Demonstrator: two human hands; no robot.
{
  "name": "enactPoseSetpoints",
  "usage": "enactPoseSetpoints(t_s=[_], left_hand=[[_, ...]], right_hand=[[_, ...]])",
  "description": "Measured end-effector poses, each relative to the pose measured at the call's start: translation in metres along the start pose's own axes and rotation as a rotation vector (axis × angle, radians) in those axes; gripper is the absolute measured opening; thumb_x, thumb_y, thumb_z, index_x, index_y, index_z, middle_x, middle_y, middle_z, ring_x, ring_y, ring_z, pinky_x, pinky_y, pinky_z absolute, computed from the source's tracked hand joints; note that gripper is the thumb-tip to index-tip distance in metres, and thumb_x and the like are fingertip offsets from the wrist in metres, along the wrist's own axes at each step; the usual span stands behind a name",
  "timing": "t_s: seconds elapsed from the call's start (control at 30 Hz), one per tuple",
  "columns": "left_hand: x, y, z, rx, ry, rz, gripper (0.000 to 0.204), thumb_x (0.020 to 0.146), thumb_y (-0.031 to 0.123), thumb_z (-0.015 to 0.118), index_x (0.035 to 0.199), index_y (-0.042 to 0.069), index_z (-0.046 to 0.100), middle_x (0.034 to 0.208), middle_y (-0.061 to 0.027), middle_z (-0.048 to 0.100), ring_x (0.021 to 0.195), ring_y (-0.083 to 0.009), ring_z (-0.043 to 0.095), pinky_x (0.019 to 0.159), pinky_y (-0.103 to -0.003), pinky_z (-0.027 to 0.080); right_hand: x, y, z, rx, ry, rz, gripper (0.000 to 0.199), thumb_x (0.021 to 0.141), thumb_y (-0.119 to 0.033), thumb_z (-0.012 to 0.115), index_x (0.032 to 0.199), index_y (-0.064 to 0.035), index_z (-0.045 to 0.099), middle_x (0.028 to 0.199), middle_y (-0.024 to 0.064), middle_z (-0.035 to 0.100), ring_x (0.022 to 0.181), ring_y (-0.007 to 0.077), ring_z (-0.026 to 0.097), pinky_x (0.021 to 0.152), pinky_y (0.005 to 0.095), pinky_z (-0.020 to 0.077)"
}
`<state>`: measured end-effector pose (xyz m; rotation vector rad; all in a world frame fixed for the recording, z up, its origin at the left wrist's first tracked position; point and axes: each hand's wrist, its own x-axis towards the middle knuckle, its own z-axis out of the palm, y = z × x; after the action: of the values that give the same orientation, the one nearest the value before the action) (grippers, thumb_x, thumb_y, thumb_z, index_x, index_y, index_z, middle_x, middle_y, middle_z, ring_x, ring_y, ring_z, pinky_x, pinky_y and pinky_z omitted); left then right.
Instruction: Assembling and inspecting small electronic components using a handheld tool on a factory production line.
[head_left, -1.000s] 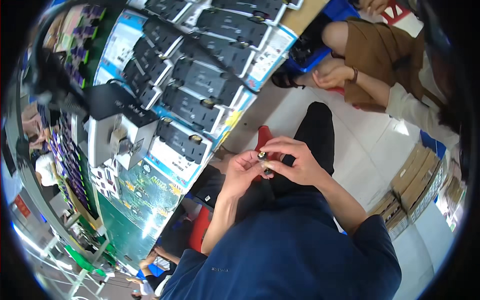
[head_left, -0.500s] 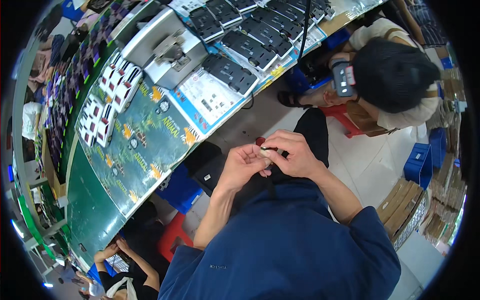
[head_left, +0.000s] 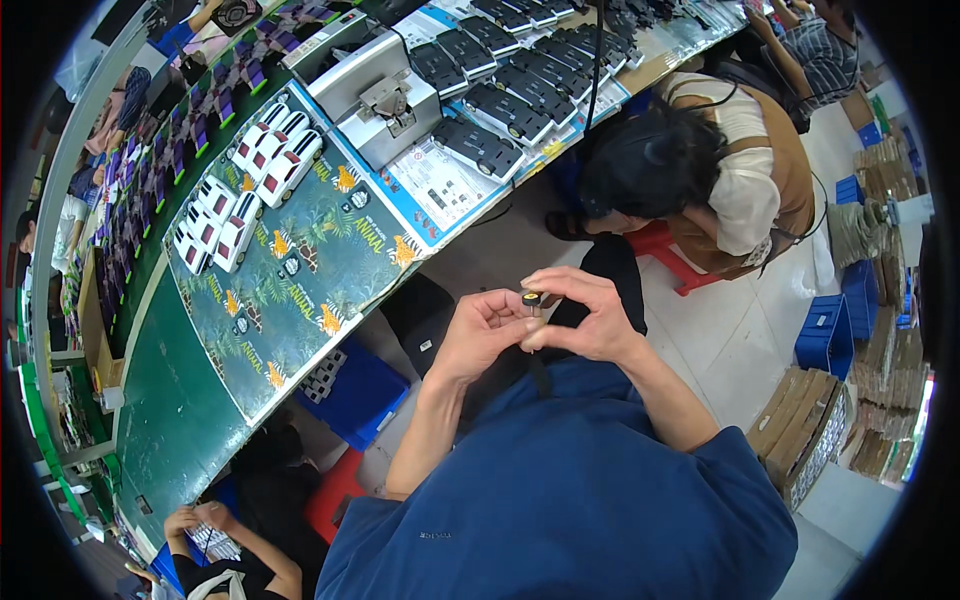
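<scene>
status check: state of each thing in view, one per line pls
left hand: closed on the small dark part, at the lap
right hand: fingers curled, pinching the same part
small dark part: held between both hands, off the table
white toy cars: lying in rows on the printed sheet
metal box: standing on the table
blue crate: on the floor

A single head-worn fisheye view looks steeply down from above the person's chest, close to the two hands [head_left: 545, 325] raised at the picture's centre. It faces forward and down toward the workbench [head_left: 180, 420], which runs along the left and top edges and bends with the lens. Right of the bench lies the pale floor [head_left: 730, 340], farther off. Below the bench, at the lower edge, the view seems to catch another seated worker [head_left: 230, 540].
</scene>
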<state>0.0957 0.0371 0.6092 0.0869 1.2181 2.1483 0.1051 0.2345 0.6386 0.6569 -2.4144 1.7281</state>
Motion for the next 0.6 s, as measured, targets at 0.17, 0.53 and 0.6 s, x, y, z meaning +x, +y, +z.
enactPoseSetpoints(t_s=[0.17, 0.53, 0.6], left_hand=[[-0.007, 0.006, -0.009, -0.049, -0.048, 0.040, 0.009, 0.091, 0.007, 0.069, 0.095, -0.001, 0.068, 0.089, -0.0079, 0.071, 0.080, -0.0109, 0.066, 0.075, -0.025, 0.053], [-0.030, 0.009, -0.019, -0.175, -0.048, 0.137, 0.026, 0.101, 0.016, 0.055, 0.119, 0.000, 0.065, 0.109, -0.0143, 0.070, 0.101, -0.0185, 0.067, 0.088, -0.030, 0.052], [-0.030, 0.006, -0.018, -0.167, -0.043, 0.168, 0.026, 0.101, 0.016, 0.055, 0.119, 0.000, 0.064, 0.110, -0.0143, 0.070, 0.101, -0.0186, 0.067, 0.088, -0.030, 0.052]], right_hand=[[0.002, -0.016, 0.007, 0.030, -0.081, 0.033, 0.062, 0.065, -0.016, 0.090, 0.119, -0.0020, 0.062, 0.117, 0.0137, 0.062, 0.100, 0.0249, 0.065, 0.085, 0.0326, 0.0529], [0.019, -0.023, 0.022, -0.144, -0.006, -0.135, 0.053, 0.065, -0.006, 0.084, 0.113, -0.0028, 0.062, 0.114, 0.0127, 0.063, 0.081, 0.0200, 0.066, 0.067, 0.0287, 0.0563], [0.019, -0.023, 0.023, -0.170, -0.003, -0.145, 0.052, 0.065, -0.007, 0.084, 0.112, -0.0026, 0.062, 0.113, 0.0128, 0.064, 0.082, 0.0208, 0.066, 0.066, 0.0290, 0.0565]])
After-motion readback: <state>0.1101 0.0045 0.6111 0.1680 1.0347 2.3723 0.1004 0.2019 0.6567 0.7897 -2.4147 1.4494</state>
